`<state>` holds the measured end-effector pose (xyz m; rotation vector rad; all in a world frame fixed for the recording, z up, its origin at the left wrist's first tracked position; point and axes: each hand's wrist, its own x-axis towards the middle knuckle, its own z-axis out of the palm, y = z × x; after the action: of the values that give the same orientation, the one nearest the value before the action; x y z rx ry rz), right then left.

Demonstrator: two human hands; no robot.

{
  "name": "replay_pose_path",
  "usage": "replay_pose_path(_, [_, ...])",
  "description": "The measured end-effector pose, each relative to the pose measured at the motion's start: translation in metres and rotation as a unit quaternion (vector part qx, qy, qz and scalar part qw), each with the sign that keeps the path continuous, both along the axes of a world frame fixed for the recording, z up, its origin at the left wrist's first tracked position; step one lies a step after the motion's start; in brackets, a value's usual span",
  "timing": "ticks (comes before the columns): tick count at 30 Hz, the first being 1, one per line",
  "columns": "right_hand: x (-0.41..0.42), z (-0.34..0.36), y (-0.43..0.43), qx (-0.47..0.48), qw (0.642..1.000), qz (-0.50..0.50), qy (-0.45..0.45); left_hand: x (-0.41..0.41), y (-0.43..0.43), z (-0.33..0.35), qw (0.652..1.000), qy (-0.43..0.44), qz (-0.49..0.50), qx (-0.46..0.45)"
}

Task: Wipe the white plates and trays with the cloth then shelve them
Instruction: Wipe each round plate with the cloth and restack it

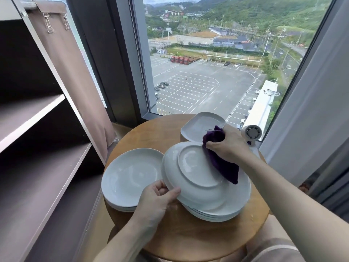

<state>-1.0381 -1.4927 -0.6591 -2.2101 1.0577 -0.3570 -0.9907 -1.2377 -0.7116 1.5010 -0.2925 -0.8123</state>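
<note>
The left hand (158, 197) reaches in from the lower edge, forearm angled up toward the table's middle. Its thumb lies on top of the near rim of an upturned white plate (196, 188) and its fingers curl beneath that rim, gripping it. The plate shows its underside and foot ring and tilts, its left edge raised, over the right stack of plates (213, 214). Whether its far edge rests on that stack cannot be told.

The right hand (226, 146) comes from the right, wrist bent down, fingers closed round a bunched purple cloth (221, 163). The cloth hangs from the fist and lies against the plate's underside, across the right of the foot ring.

A 2nd stack of white plates (132, 176) sits face up just to the left, and a square white tray (200, 123) lies behind, all on a round wooden table (149, 133). Brown shelves (37, 114) stand to the left; a small white fan (252, 132) sits by the window.
</note>
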Motion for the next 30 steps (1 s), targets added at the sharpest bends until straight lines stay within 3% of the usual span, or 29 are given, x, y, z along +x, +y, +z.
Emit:
replay_pose_path(3, [-0.026,-0.011,0.005,0.033,0.998,-0.017,-0.041,0.0,0.0,-0.001,1.0,0.002,0.004,-0.01])
replay_pose_path(8, [-0.056,-0.027,0.028,-0.019,0.998,-0.062,-0.026,0.0,-0.001,-0.004,1.0,0.007,0.003,-0.022])
replay_pose_path(19, [-0.102,-0.037,0.086,0.015,0.987,-0.1,-0.123,0.002,-0.002,-0.001,0.998,0.057,0.0,-0.019])
replay_pose_path(24, [-0.104,-0.024,0.123,-0.035,0.991,-0.045,-0.122,0.003,-0.002,-0.002,0.998,0.055,-0.008,-0.016])
replay_pose_path(30, [-0.073,-0.007,0.161,-0.085,0.985,0.101,-0.109,0.002,0.001,-0.003,0.999,0.026,-0.031,-0.027])
